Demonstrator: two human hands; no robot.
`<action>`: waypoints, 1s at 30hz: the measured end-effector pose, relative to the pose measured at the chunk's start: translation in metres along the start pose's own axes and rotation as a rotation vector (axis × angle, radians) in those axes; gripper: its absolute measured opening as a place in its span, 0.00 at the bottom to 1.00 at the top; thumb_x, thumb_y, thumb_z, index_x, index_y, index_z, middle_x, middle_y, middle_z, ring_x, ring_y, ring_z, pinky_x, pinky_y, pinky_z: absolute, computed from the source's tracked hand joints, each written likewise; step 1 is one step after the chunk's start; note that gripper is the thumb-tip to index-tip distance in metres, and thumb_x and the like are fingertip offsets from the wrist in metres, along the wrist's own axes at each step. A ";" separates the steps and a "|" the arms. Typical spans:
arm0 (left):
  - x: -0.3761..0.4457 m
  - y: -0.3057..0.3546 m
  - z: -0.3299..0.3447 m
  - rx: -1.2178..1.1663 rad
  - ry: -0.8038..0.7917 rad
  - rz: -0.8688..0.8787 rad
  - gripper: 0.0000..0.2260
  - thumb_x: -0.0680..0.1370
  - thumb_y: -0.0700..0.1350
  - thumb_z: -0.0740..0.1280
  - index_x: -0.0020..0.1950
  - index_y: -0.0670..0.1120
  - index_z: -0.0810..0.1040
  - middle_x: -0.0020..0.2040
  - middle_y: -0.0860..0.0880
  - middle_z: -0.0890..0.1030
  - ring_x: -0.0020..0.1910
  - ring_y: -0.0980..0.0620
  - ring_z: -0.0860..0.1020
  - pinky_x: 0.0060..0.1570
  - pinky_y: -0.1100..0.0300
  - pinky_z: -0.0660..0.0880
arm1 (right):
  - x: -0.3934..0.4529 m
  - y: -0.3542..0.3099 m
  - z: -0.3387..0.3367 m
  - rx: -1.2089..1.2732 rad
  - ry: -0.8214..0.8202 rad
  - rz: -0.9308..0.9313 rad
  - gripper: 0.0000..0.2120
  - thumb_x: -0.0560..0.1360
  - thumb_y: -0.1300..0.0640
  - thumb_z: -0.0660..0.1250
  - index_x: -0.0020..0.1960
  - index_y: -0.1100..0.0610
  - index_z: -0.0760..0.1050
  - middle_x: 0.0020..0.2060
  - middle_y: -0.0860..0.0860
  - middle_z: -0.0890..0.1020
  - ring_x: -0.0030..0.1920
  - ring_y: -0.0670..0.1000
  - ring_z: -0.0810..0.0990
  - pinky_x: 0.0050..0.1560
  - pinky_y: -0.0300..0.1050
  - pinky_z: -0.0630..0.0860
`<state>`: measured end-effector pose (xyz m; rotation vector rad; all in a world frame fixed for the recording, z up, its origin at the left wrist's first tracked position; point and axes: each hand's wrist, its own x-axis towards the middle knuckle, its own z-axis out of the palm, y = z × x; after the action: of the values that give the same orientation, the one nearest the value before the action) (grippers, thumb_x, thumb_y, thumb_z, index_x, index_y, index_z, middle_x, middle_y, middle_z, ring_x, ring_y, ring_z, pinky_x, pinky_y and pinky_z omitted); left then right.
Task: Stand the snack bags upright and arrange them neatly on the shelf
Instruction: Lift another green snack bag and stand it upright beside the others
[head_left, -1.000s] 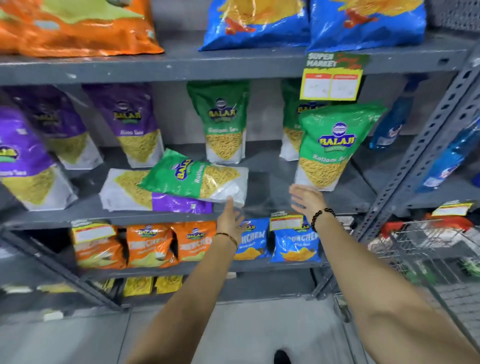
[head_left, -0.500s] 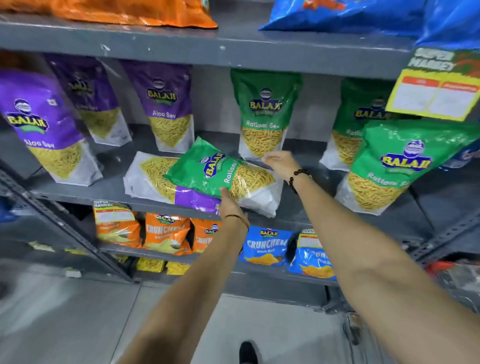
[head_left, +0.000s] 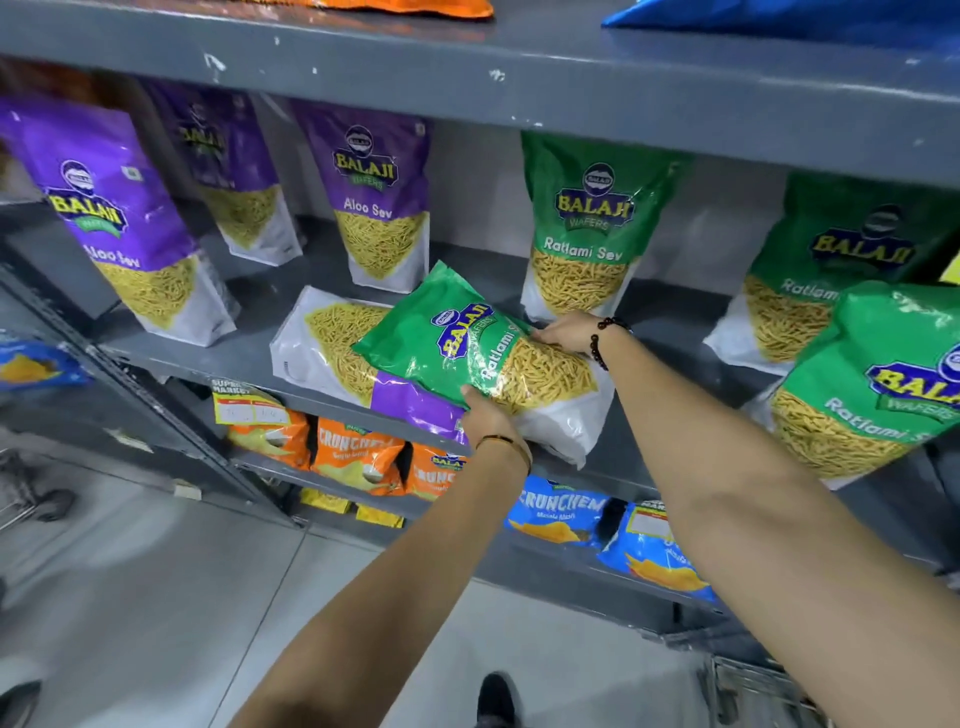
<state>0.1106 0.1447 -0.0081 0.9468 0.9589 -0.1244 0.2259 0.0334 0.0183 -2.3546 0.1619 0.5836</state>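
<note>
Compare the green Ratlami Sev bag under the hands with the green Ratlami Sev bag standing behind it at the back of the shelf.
The held Ratlami Sev bag lies tilted across a fallen purple Aloo Sev bag; the back Ratlami Sev bag stands upright on the shelf. The left hand and right hand grip the held one; nothing touches the back one. Both share green Balaji packaging.
</note>
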 end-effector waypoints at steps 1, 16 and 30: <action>-0.001 0.001 -0.001 0.013 -0.019 0.004 0.29 0.79 0.60 0.51 0.71 0.40 0.64 0.71 0.40 0.69 0.68 0.39 0.70 0.69 0.43 0.67 | -0.001 0.002 0.000 0.036 0.029 -0.001 0.27 0.71 0.45 0.68 0.62 0.62 0.74 0.58 0.60 0.79 0.56 0.59 0.79 0.61 0.51 0.75; -0.023 0.058 -0.065 0.491 -0.542 0.337 0.25 0.80 0.56 0.55 0.67 0.39 0.71 0.68 0.36 0.72 0.66 0.36 0.72 0.65 0.39 0.69 | -0.151 0.059 0.037 0.982 0.282 -0.116 0.12 0.74 0.56 0.66 0.34 0.55 0.82 0.34 0.48 0.85 0.38 0.49 0.82 0.50 0.46 0.75; -0.089 0.100 -0.125 0.715 -0.836 0.422 0.27 0.78 0.61 0.54 0.71 0.46 0.67 0.72 0.44 0.69 0.71 0.41 0.67 0.71 0.39 0.63 | -0.262 0.037 0.049 1.175 0.270 -0.325 0.14 0.75 0.67 0.59 0.34 0.56 0.74 0.24 0.45 0.79 0.27 0.44 0.77 0.33 0.37 0.74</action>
<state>0.0252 0.2706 0.0934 1.5513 -0.1008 -0.4808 -0.0355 0.0269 0.0825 -1.2473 0.1716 -0.0417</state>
